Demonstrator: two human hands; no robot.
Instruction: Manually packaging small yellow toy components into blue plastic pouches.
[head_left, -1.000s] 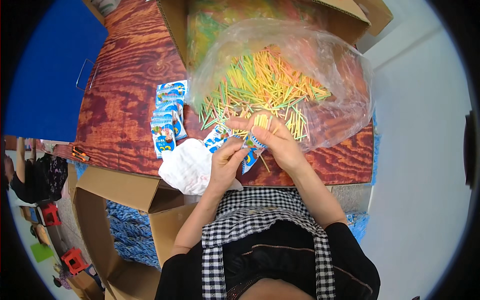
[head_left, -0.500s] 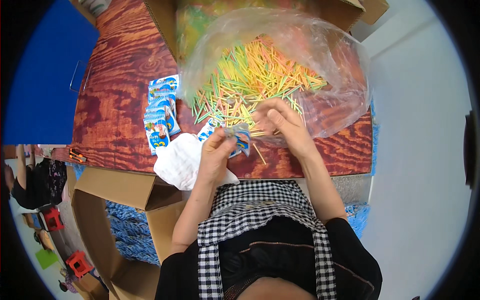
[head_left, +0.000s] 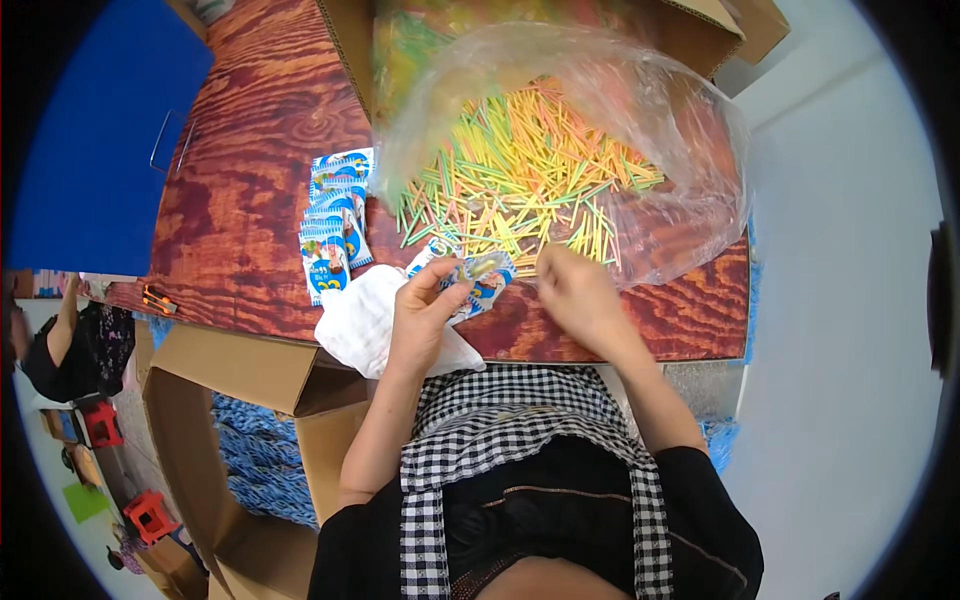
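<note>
Between the fingers and thumb of my left hand (head_left: 424, 308) is a small blue-and-white packet (head_left: 490, 284), tilted above the table's near edge. A pale yellowish patch shows near its top. My right hand (head_left: 583, 300) is just to the right of the packet, its fingers curled in; whatever they may hold is hidden. Beyond both hands, thin pink, yellow and green sticks (head_left: 530, 160) lie in a loose heap in the mouth of a clear plastic bag (head_left: 690, 220). A white cloth (head_left: 355, 325) lies beside my left wrist, and another packet (head_left: 432, 250) is partly covered behind my left fingers.
Several similar packets (head_left: 325, 262) overlap in a row on the red wood-patterned table (head_left: 250, 210). A cardboard box (head_left: 720, 45) stands at the back. Below left, an open cardboard box (head_left: 185, 430) shows blue woven-looking material (head_left: 262, 460). Another person (head_left: 80, 350) is at far left.
My right hand has come down and toward me from the edge of the stick heap, and its fingers have curled. The packet in my left hand has turned to show more of its printed face.
</note>
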